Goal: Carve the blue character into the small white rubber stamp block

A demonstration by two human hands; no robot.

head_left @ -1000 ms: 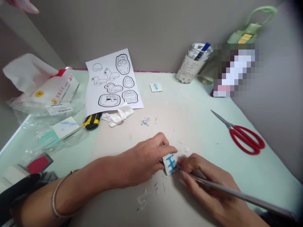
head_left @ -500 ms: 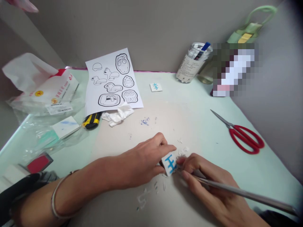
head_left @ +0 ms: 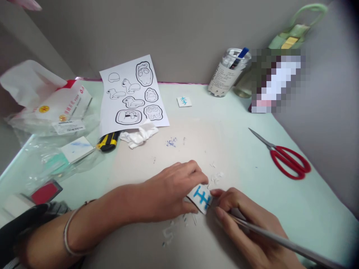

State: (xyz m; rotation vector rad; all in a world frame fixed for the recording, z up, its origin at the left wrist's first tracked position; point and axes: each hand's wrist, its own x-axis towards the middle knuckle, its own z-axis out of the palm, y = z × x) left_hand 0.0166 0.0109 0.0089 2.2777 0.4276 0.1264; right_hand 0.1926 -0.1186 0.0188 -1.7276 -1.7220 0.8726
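Observation:
A small white block with a blue character on its top face is pinched between the thumb and fingers of my left hand. My right hand grips a long metal-coloured tool like a pen, its tip end at the block's right edge. The tip itself is hard to make out. White shavings lie beyond the block, and thin strips lie on the near side. Farther back sits a second white piece with a blue character.
Red-handled scissors lie at the right. Behind stand a jar of pens and a green-topped bottle. A printed sheet, crumpled tissue, yellow-black cutter, red ink pad and plastic packaging are on the left.
The block has turned slightly and shifted a little toward me with my left hand. My right hand and the tool have moved slightly to the right and nearer. The view has shifted slightly.

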